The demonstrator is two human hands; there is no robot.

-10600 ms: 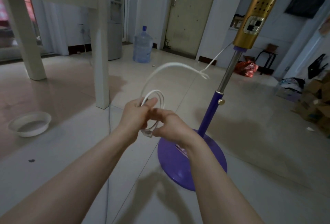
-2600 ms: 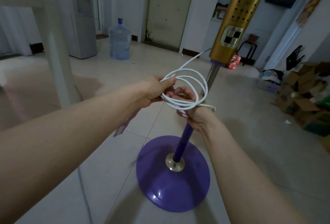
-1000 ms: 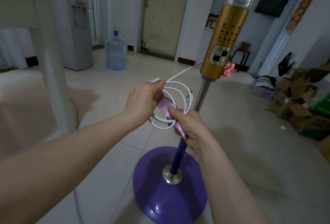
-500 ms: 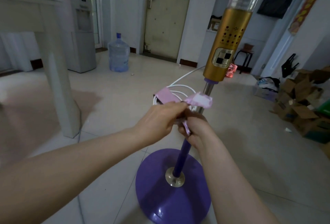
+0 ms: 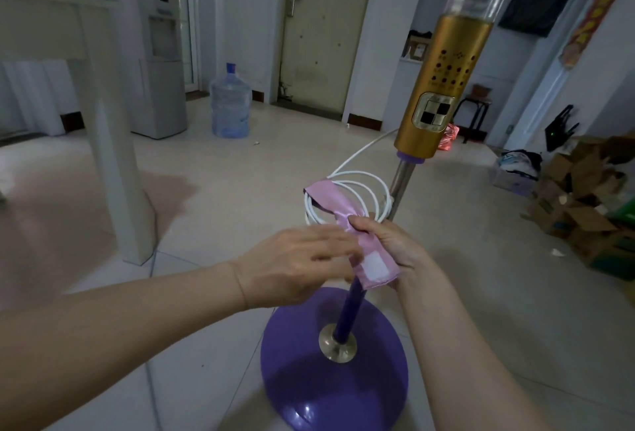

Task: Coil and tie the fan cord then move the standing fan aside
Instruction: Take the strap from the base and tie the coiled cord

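Note:
The standing fan rises in front of me: a round purple base, a purple and chrome pole, and a gold control column. Its white cord is coiled in loops beside the pole. A pink satin strap with a white fastener patch runs through the coil. My right hand grips the strap and the bottom of the coil. My left hand is next to it, fingers spread and blurred, touching the strap's lower end.
A white table leg stands at left, a water dispenser and a water bottle behind it. Cardboard boxes pile up at right. A closed door is at the back.
The cord was wound into a coil, then the pink strap was brought around it. Over the last half second the strap's ends spread out and my left hand loosened from it.

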